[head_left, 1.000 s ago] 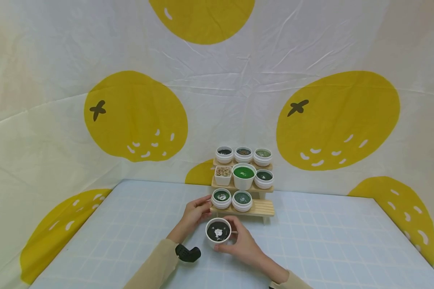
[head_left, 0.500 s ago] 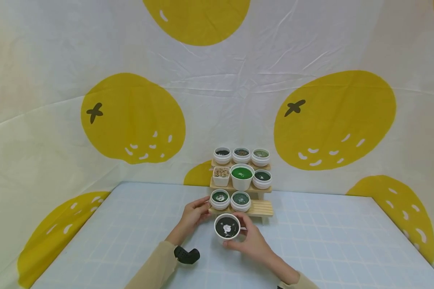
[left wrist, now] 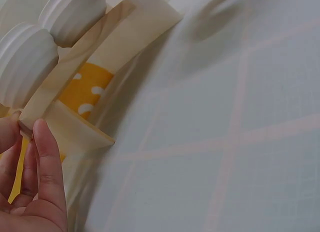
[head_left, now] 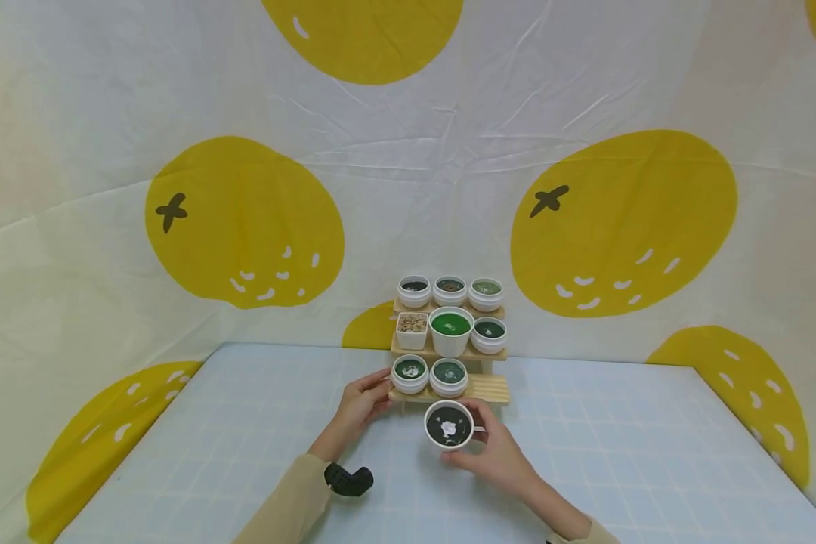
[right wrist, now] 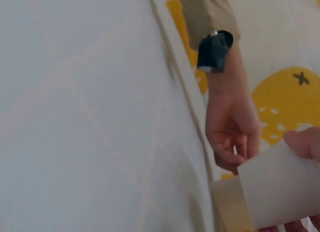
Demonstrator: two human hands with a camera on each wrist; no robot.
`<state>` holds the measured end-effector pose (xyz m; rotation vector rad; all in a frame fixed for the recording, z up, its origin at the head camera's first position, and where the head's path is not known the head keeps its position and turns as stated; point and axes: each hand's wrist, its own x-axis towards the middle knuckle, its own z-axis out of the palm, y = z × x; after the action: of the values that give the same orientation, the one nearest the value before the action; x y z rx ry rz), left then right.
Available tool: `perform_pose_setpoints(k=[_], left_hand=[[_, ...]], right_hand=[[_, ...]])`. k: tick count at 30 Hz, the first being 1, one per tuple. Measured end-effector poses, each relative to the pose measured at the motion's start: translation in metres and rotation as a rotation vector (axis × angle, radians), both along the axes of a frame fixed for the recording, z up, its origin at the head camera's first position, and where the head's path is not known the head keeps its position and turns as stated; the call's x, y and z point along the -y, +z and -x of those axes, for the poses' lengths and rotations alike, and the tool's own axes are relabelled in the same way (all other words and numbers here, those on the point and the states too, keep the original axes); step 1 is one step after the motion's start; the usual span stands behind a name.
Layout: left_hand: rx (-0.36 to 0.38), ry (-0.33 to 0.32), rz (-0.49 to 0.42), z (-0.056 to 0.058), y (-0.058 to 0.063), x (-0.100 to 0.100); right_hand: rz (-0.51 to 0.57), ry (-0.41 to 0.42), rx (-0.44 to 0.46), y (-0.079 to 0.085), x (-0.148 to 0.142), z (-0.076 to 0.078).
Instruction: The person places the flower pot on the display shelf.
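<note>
A three-tier wooden stand (head_left: 491,388) holds small white bowls. My left hand (head_left: 359,404) pinches the left end of its lowest tier; in the left wrist view, thumb and fingers (left wrist: 47,157) meet at the board's corner. My right hand (head_left: 499,457) grips a white cup (head_left: 449,447) by its right side, around a short white stub. Dark contents with a white blob fill the cup, which is in front of the lowest tier, right of the middle. That tier carries a dark green bowl (head_left: 410,384) and a grey-green bowl (head_left: 449,387). In the right wrist view, the cup (right wrist: 280,187) appears side-on.
The middle tier bears a square dish (head_left: 412,338) of brownish bits, a taller bright-green cup (head_left: 450,344) and a dark bowl (head_left: 488,342). Three bowls, one pale green (head_left: 486,295), line the top tier. Behind hangs a fruit-print cloth (head_left: 408,189); a checked pale-blue cloth (head_left: 605,453) covers the table.
My right hand has carried the cup to the right and slightly toward the stand, so it now sits before the lowest tier's right half. The left hand keeps its hold on the stand.
</note>
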<state>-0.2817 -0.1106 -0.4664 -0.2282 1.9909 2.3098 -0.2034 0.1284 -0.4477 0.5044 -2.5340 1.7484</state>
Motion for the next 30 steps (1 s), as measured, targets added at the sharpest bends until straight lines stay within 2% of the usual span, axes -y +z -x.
perform_pose_setpoints(k=[7, 18, 26, 30], left_hand=[[0.014, 0.005, 0.017, 0.001, 0.000, 0.002], [0.019, 0.005, 0.021, 0.002, 0.000, 0.001], [0.016, -0.002, 0.014, 0.001, 0.001, 0.002], [0.023, -0.007, 0.009, 0.002, 0.002, 0.002]], right_hand=[[0.016, -0.024, 0.016, -0.002, -0.012, -0.004], [0.025, -0.049, -0.028, -0.003, -0.031, -0.007], [0.038, -0.126, 0.039, -0.005, -0.048, -0.005], [0.028, -0.172, 0.025, -0.007, -0.057, -0.004]])
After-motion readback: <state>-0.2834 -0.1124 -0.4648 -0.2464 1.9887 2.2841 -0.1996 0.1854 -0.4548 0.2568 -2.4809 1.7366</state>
